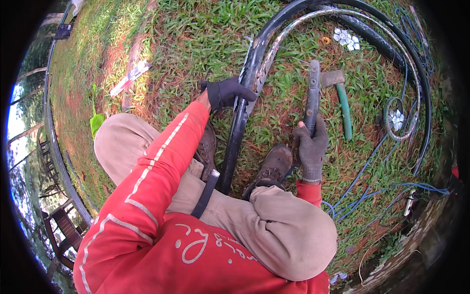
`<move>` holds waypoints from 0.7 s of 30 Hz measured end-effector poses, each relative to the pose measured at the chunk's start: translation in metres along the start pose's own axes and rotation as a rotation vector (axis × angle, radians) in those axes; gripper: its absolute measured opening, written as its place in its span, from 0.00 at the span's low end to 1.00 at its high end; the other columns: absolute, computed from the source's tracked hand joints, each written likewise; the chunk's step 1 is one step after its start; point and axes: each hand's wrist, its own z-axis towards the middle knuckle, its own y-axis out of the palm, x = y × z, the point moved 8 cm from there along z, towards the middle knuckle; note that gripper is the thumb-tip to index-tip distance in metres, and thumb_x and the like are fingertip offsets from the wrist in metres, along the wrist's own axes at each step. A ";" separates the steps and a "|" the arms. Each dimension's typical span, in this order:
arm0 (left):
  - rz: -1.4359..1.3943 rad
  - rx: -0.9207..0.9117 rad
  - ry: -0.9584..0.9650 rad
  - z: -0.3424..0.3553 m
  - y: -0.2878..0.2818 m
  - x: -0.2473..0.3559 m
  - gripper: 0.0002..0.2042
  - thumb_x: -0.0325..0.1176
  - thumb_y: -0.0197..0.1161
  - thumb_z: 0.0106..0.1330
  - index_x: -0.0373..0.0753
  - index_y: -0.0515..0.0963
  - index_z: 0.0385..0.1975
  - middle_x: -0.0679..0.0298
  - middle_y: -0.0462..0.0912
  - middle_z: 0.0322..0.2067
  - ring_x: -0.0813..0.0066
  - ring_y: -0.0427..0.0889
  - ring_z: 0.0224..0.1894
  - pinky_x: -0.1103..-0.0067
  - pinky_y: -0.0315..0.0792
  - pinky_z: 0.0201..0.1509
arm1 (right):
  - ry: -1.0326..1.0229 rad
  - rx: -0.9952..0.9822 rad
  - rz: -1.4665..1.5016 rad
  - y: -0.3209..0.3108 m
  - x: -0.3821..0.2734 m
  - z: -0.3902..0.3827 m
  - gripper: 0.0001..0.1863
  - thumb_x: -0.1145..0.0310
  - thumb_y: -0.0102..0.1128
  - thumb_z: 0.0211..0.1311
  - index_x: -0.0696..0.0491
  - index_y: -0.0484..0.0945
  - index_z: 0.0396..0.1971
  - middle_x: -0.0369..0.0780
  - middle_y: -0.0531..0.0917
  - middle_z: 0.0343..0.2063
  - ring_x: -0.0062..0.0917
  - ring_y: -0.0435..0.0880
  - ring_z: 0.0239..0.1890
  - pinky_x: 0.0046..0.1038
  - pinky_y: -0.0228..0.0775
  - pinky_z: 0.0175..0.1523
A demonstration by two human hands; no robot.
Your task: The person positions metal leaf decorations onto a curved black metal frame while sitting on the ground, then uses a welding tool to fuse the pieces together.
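My left hand (226,93), in a dark glove, is closed round a black curved metal tube (238,128). The tube's lower end comes down between my boots, and its upper part bends away to the far right. A pale, scuffed strip (268,60) runs along the tube's inner side near that hand. In a worn grey glove, my right hand (312,149) grips the near end of a dark grey bar with round studs or holes (312,95), which points away from me. Just right of the bar lies a hammer (345,110) with a green handle and a blocky head.
Silvery flower-shaped ornaments (346,39) lie on the grass (191,39). Blue hose or cable (362,193) winds along the right, near a small metal scroll (389,117). A dark flat strip (205,193) rests against my trouser leg. A red-and-white wrapper (130,78) lies left.
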 end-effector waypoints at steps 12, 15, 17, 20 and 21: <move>-0.007 -0.009 -0.005 0.004 0.003 -0.004 0.22 0.34 0.79 0.67 0.38 0.82 0.59 0.65 0.89 0.42 0.72 0.89 0.41 0.69 0.85 0.49 | -0.108 -0.151 0.011 0.051 -0.042 0.059 0.14 0.73 0.74 0.63 0.54 0.74 0.40 0.34 0.82 0.23 0.19 0.81 0.19 0.25 0.72 0.25; 0.018 0.045 0.045 -0.001 0.005 0.001 0.22 0.35 0.79 0.67 0.37 0.82 0.58 0.64 0.89 0.41 0.71 0.90 0.40 0.69 0.86 0.47 | 0.110 -0.324 0.252 0.045 -0.035 0.040 0.14 0.73 0.70 0.62 0.55 0.75 0.44 0.35 0.81 0.23 0.22 0.82 0.19 0.27 0.74 0.25; -0.007 0.039 0.043 -0.001 0.004 0.002 0.20 0.34 0.79 0.67 0.38 0.83 0.56 0.65 0.89 0.40 0.73 0.89 0.40 0.71 0.85 0.47 | 0.192 -0.409 0.403 0.049 -0.028 0.029 0.15 0.73 0.68 0.62 0.56 0.76 0.46 0.35 0.81 0.24 0.22 0.82 0.18 0.28 0.73 0.24; -0.018 0.035 0.022 -0.001 0.004 0.000 0.20 0.34 0.80 0.67 0.38 0.83 0.56 0.66 0.89 0.40 0.74 0.88 0.40 0.71 0.83 0.49 | 0.282 -0.509 0.512 0.063 -0.029 0.016 0.16 0.73 0.66 0.63 0.57 0.76 0.50 0.36 0.81 0.26 0.24 0.81 0.18 0.28 0.72 0.23; -0.026 0.019 0.015 -0.001 0.006 0.002 0.20 0.34 0.80 0.68 0.38 0.83 0.57 0.66 0.88 0.41 0.74 0.88 0.40 0.71 0.84 0.49 | 0.285 -0.542 0.464 0.069 -0.032 0.014 0.18 0.72 0.65 0.63 0.58 0.76 0.51 0.37 0.82 0.26 0.24 0.81 0.18 0.28 0.72 0.23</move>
